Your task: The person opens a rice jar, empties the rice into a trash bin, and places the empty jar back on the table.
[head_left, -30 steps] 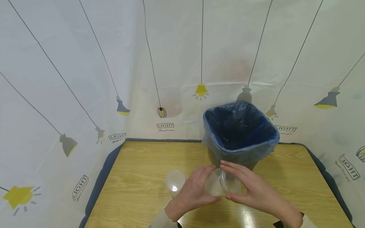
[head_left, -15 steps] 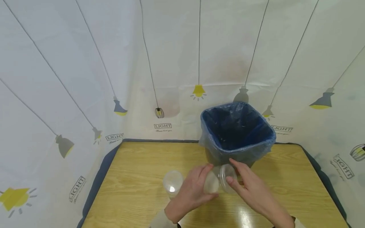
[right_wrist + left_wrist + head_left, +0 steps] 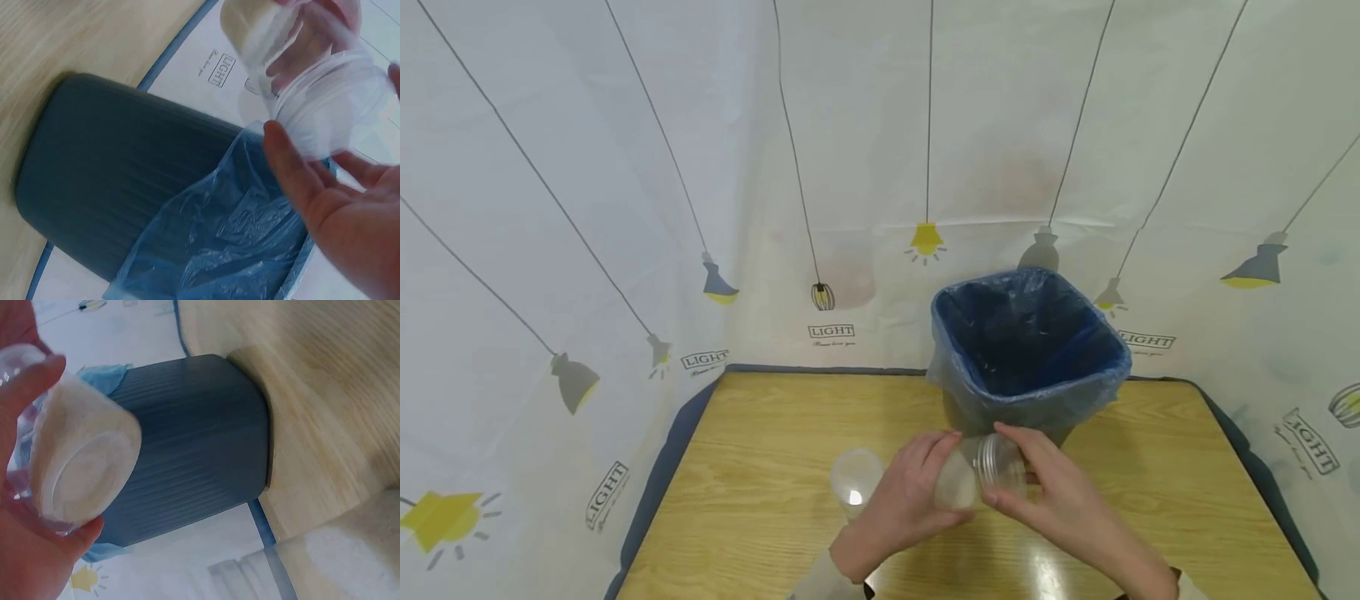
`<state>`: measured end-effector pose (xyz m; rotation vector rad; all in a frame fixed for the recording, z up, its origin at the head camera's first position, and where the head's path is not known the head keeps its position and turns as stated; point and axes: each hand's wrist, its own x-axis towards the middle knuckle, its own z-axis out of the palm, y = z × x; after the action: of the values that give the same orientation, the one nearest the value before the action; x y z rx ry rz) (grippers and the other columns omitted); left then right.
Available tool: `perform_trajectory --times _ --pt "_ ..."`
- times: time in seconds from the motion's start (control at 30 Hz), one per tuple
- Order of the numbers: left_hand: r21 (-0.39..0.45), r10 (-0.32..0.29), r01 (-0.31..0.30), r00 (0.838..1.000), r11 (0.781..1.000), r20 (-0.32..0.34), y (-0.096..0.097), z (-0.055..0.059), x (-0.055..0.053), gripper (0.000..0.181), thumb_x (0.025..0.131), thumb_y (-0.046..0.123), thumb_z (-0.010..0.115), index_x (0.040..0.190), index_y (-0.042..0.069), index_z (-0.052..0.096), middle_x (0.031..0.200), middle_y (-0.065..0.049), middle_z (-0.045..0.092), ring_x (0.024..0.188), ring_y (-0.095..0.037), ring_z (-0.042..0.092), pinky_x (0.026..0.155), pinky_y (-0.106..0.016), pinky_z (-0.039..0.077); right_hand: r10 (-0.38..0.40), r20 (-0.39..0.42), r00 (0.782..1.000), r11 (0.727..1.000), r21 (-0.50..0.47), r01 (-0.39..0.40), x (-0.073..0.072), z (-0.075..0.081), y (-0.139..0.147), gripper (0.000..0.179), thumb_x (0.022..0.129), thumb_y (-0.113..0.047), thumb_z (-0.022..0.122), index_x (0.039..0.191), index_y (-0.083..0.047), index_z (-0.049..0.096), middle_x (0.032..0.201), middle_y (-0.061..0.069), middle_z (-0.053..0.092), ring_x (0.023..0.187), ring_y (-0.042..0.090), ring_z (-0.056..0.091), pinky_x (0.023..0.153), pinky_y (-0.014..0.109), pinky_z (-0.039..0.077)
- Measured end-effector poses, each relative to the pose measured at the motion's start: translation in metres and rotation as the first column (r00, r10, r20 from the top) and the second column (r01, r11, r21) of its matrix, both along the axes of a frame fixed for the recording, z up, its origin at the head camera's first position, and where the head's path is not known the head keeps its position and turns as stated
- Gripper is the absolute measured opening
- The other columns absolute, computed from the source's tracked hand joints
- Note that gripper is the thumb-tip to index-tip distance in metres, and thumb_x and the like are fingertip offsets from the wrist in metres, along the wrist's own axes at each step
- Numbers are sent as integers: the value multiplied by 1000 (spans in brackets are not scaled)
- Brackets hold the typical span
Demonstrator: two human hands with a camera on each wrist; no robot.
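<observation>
Tilted on its side, a clear plastic cup (image 3: 957, 483) with a pale layer at its base is gripped by my left hand (image 3: 910, 496). The left wrist view shows the base of this cup (image 3: 90, 469) facing the camera, with fingers and thumb around its sides. At the cup's mouth is a clear, ridged-rim lid (image 3: 1003, 462), held between the thumb and fingers of my right hand (image 3: 1056, 504). In the right wrist view the lid (image 3: 331, 106) overlaps the mouth. To the left of my left hand stands another clear container (image 3: 856, 475), its lower part hidden.
Just beyond my hands is a dark grey bin (image 3: 194, 437) lined with a blue plastic bag (image 3: 1037, 400). The wooden table (image 3: 790, 417) ends at a white wall covering (image 3: 865, 167) printed with hanging lamps.
My right hand has shifted its grip on the lid: the thumb came in over it, then the fingers spread around its rim again. My left hand keeps holding the cup.
</observation>
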<state>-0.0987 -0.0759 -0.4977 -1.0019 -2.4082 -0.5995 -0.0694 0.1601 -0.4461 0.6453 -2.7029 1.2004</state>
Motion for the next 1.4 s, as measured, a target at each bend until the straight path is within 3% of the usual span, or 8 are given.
perform_trajectory --times 0.27,0.57,0.67,0.77,0.87,1.03,1.23,1.4 --pt "1 -57 58 989 998 139 -6 4 -1 101 63 44 98 144 6 51 133 -7 62 121 -21 60 104 -35 50 120 -199 973 992 63 -109 -3 -2 8 82 79 -32 91 149 -14 51 143 6 57 121 25 60 85 38 60" --pt "60 -139 126 930 990 340 -11 10 0 102 65 38 98 148 7 47 140 -6 59 126 -20 58 107 -34 48 224 -231 947 971 139 -195 -3 2 14 86 81 -37 89 153 -16 49 153 3 50 132 24 56 95 44 56" --pt "62 -124 110 940 992 318 -8 7 2 102 64 38 99 147 8 48 139 -7 59 126 -21 58 106 -35 49 159 -162 974 982 124 -140 1 5 12 84 86 -39 84 156 -13 44 153 7 49 129 25 58 92 43 57" --pt "27 -80 76 974 997 211 -5 3 3 102 62 41 99 144 7 49 133 -8 62 120 -22 61 102 -36 51 33 -14 999 996 88 -32 5 9 9 77 95 -42 74 157 -12 40 149 11 51 118 26 63 82 37 60" --pt "-30 -23 25 997 999 69 -2 1 3 102 60 45 99 142 6 52 129 -8 63 115 -22 62 100 -36 52 -72 120 990 994 95 60 5 12 4 73 100 -48 66 156 -9 41 144 15 55 107 25 66 78 38 60" --pt "-70 16 -19 999 997 -40 0 -2 0 103 58 49 99 140 5 54 128 -7 61 115 -22 62 100 -36 52 -118 207 971 983 163 85 2 11 -2 78 96 -59 64 153 -7 45 143 17 57 106 26 67 81 43 59" --pt "-45 -12 11 1000 999 -21 -2 -1 0 102 59 46 98 141 5 54 127 -7 63 113 -22 63 100 -35 52 -8 75 997 996 91 1 3 8 3 72 93 -49 75 150 -12 50 138 10 58 110 22 65 78 32 59" --pt "-2 -38 38 991 999 132 -3 3 5 100 62 43 97 144 7 51 133 -8 62 120 -22 62 102 -35 52 125 -119 985 988 106 -113 3 7 11 72 90 -37 81 152 -20 48 145 1 53 122 20 60 86 38 59"
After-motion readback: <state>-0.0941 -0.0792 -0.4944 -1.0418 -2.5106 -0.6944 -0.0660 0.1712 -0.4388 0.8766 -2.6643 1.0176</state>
